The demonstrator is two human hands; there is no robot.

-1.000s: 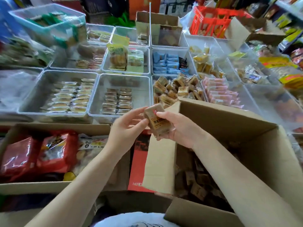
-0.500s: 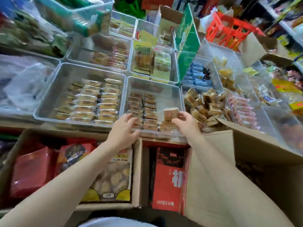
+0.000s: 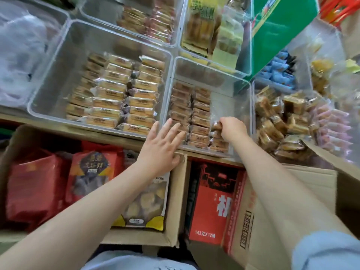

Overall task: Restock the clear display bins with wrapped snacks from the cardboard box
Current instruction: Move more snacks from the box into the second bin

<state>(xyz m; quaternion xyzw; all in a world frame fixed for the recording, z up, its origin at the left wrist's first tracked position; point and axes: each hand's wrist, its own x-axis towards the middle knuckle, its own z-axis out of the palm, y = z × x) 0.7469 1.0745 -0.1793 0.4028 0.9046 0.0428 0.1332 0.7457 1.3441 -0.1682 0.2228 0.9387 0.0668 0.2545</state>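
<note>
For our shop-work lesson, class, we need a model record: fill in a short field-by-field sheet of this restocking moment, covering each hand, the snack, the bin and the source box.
right hand: right hand holds a small brown wrapped snack in a curled grip, down inside the bin
left hand: left hand, fingers straight, resting on the bin's near-left corner
bin: clear plastic display bin, two full rows of brown snacks, a third row begun at the right
source box: open brown cardboard box, at the lower right
neighbour bin: larger clear bin of yellow wrapped cakes, to the left
</note>
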